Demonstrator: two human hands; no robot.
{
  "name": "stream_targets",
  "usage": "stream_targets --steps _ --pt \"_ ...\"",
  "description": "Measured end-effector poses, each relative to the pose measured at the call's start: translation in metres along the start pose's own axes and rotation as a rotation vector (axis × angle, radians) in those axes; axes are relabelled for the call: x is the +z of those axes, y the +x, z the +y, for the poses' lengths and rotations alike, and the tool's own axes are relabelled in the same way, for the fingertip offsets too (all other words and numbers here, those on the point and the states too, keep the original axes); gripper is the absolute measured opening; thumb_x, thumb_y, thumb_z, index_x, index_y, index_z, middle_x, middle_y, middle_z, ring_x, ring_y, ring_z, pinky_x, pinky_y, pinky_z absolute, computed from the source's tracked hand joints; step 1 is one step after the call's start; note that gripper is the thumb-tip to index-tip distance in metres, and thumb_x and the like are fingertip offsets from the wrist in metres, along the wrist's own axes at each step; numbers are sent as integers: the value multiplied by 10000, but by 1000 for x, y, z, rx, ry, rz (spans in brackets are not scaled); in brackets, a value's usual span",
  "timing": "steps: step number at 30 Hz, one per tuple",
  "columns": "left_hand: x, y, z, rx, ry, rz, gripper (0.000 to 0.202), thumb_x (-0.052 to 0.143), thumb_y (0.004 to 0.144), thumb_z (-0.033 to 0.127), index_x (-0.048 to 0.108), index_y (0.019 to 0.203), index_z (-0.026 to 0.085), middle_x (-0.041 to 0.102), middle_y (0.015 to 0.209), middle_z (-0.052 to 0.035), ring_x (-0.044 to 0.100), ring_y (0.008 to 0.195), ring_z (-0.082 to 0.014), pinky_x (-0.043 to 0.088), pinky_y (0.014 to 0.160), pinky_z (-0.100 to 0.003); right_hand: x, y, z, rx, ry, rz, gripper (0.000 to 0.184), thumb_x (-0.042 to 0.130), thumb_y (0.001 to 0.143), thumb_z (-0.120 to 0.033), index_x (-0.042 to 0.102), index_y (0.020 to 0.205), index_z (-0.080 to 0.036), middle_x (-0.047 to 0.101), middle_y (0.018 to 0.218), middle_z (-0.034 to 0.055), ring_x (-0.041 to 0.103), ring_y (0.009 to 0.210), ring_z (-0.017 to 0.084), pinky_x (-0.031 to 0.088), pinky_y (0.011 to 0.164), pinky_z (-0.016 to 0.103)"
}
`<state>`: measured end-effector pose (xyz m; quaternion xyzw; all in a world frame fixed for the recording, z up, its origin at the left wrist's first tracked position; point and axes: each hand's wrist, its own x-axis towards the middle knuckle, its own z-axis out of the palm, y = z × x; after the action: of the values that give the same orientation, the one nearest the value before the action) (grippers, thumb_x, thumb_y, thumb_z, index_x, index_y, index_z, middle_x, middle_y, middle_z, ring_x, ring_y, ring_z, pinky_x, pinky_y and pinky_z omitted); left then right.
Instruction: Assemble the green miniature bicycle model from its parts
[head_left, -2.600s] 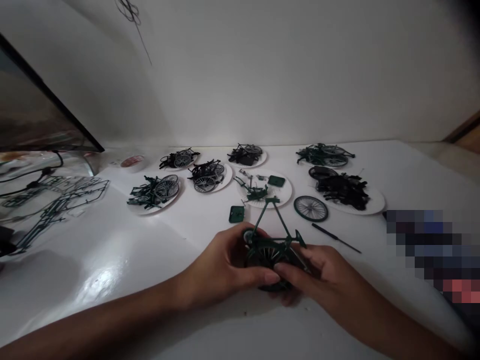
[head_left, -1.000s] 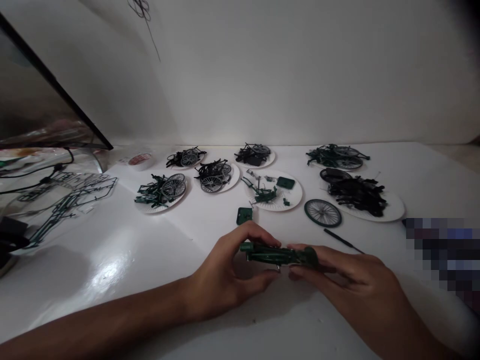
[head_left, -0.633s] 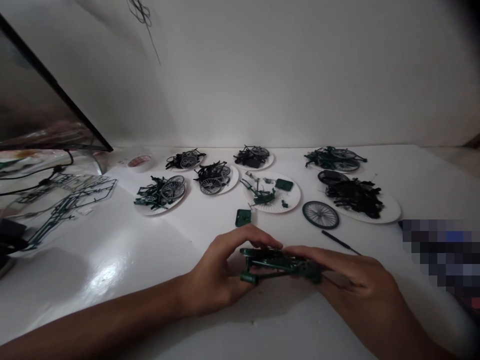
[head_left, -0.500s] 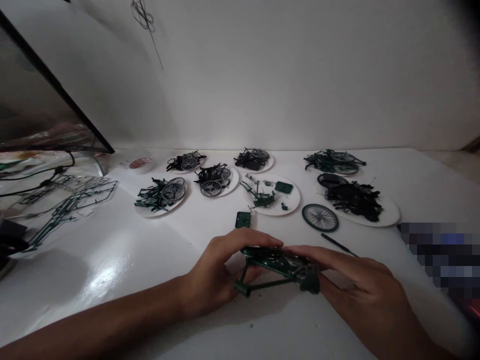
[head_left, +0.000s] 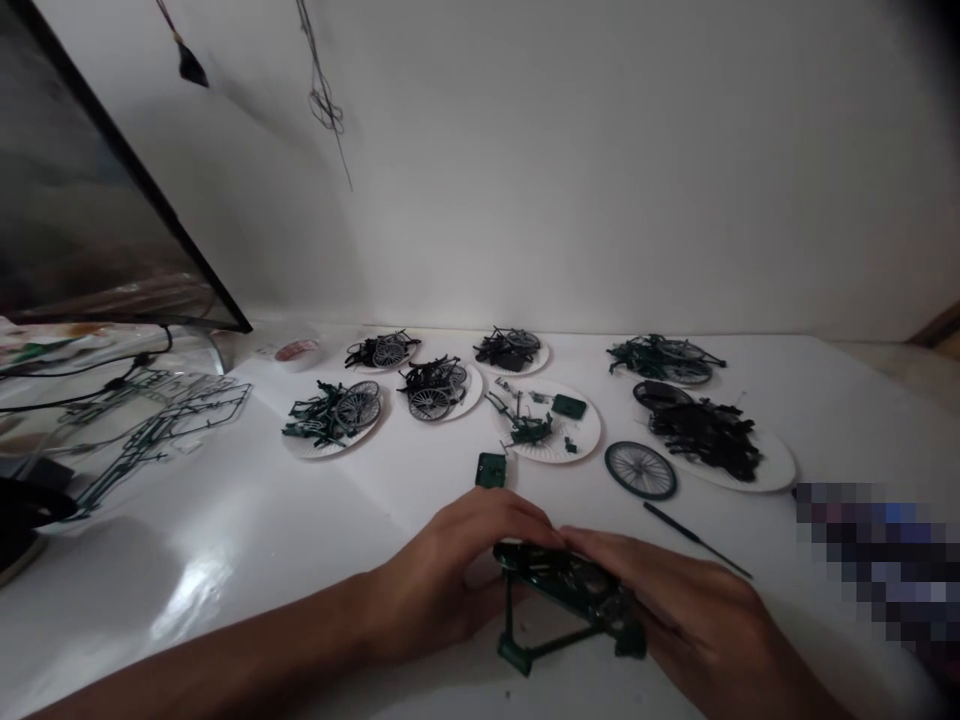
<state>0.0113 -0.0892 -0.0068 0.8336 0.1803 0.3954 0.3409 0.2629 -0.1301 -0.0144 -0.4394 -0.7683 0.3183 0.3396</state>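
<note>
A dark green model bicycle frame [head_left: 559, 635] is held between both hands above the white table, its struts pointing down toward me. My left hand [head_left: 457, 570] is closed on its left end, fingers along the top edge. On the right end my right hand [head_left: 686, 610] grips it from above and the side; part of the frame is hidden by the fingers. Just beyond the left hand lies a small green rectangular part [head_left: 491, 470]. A loose spoked wheel [head_left: 641, 470] and a thin dark tool, like a small screwdriver [head_left: 694, 538], lie beyond the right hand.
Several paper plates with model bicycle parts stand toward the wall, among them a plate of green pieces [head_left: 585, 440] and a plate of black parts [head_left: 776, 465]. Green sprues [head_left: 165, 425] and cables lie at left below a monitor [head_left: 90, 180]. A small bowl [head_left: 298, 352] stands behind.
The camera view has tilted up slightly, so the table contents appear lower. Both hands still hold the bicycle frame, which has tipped a little, its lower strut now pointing further down.
</note>
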Motion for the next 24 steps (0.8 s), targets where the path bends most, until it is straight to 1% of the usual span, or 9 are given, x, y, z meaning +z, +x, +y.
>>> stream_targets --steps 4,7,10,13,15,17,19,22,24 --pt "-2 0 -8 28 106 -41 399 684 894 131 580 1273 193 704 1156 -114 666 1094 -211 558 966 -351 -2 5 0 6 63 -34 365 641 942 -273 721 1258 -438 764 1229 -17 745 1095 267 617 957 368" --pt "-7 1 -11 64 312 -124 436 621 944 141 505 1361 193 692 1197 -122 647 1106 -227 551 960 -385 -4 8 8 -9 61 1 316 621 949 -273 760 1207 -391 792 1151 6 766 1034 260 626 916 349" --pt "-11 2 -14 -14 498 -197 522 527 975 80 388 1464 196 641 1309 -140 601 1190 -242 535 1005 -427 -2 6 23 20 19 75 287 641 927 -280 781 1170 -341 805 1110 14 774 998 232 616 894 293" --pt "-16 2 -21 -114 602 -102 536 556 963 88 388 1456 213 605 1354 -129 581 1231 -246 541 1026 -444 2 4 30 160 72 77 285 704 873 -287 788 1143 -323 821 972 4 780 893 204 614 801 242" --pt "-20 3 -30 -121 688 -34 445 556 959 86 471 1373 225 591 1368 -112 582 1240 -243 553 1015 -445 6 4 29 249 186 46 272 702 859 -306 791 1116 -291 807 824 1 770 758 187 612 711 237" --pt "-28 4 -40 -113 750 -3 342 541 959 78 542 1271 220 593 1357 -104 594 1224 -245 565 991 -452 10 6 24 354 281 15 287 686 862 -356 778 1115 -256 777 690 -2 739 635 172 598 645 239" --pt "-41 6 -48 -99 796 11 273 532 966 82 582 1202 209 609 1329 -106 606 1201 -254 565 970 -466 11 8 21 427 283 6 248 682 861 -407 773 1007 -228 748 599 3 701 562 159 559 589 225" --pt "-67 8 -58 -92 884 43 253 478 986 66 610 1157 198 623 1306 -118 604 1186 -275 542 956 -508 11 10 22 440 254 -12 257 669 867 -454 707 782 -215 746 584 31 658 541 144 490 544 215" --pt "-84 8 -64 -94 929 78 240 458 992 61 609 1140 175 625 1281 -140 605 1171 -283 530 948 -518 10 11 27 458 299 -17 310 669 854 -520 704 804 -216 746 591 42 654 550 150 474 542 223"
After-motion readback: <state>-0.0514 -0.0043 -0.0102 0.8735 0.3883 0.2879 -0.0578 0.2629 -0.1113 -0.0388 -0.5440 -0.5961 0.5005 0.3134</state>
